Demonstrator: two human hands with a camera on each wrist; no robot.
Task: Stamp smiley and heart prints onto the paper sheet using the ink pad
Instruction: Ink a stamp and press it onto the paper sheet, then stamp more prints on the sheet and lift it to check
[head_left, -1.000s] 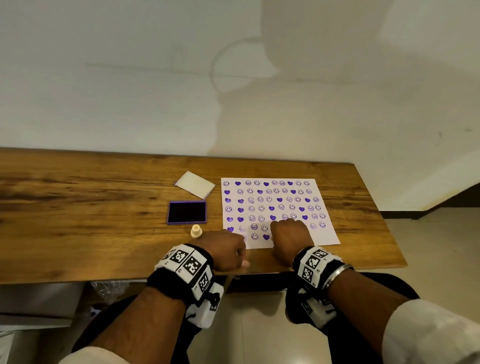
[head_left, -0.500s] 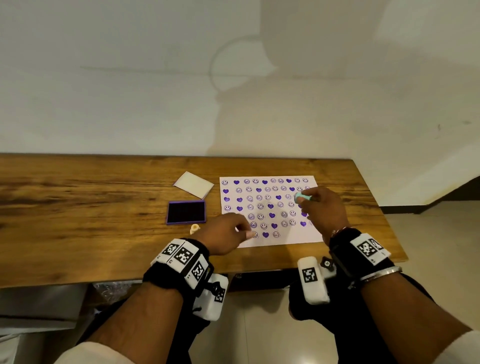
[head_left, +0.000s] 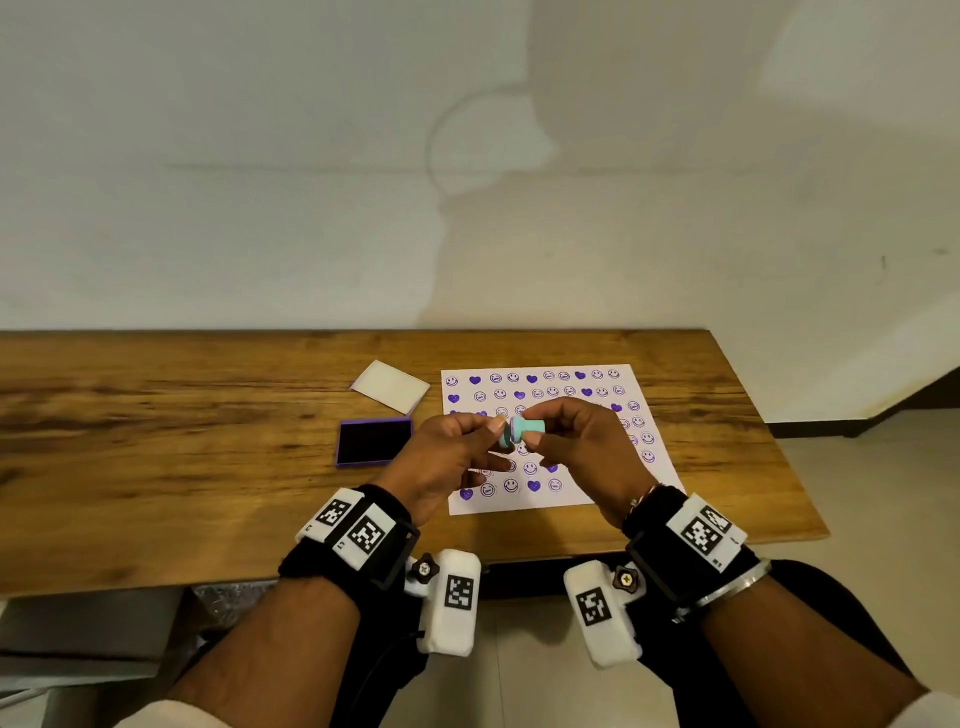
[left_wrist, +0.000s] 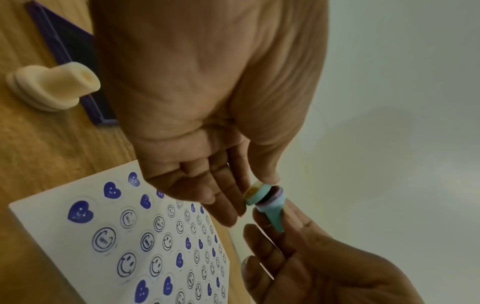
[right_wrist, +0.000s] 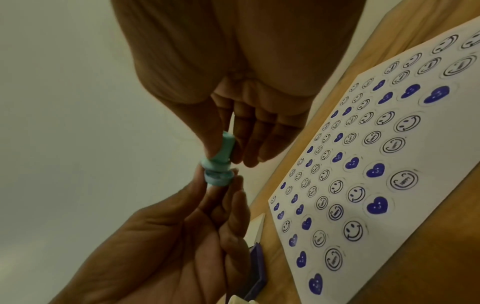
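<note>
A small teal stamp (head_left: 522, 430) is held in the air above the paper sheet (head_left: 519, 506), lying sideways between both hands. My right hand (head_left: 534, 428) pinches its narrow handle (right_wrist: 227, 147). My left hand (head_left: 497, 435) pinches the wide face end, where a teal disc (left_wrist: 255, 194) sits a little apart from the lilac rim. The sheet (right_wrist: 415, 205) is covered with purple hearts and smiley prints. The open ink pad (head_left: 374, 441) lies left of the sheet. A cream stamp (left_wrist: 52, 86) stands by the pad, hidden behind my left hand in the head view.
The pad's white lid (head_left: 389, 387) lies behind the ink pad. The wooden table (head_left: 156, 467) stretches far to the left; its right end and front edge are close to the sheet. A plain wall stands behind.
My right hand lifted the teal stamp off the sheet and carried it up and left. My left hand left the sheet's lower corner, rose and took hold of the stamp's face end.
</note>
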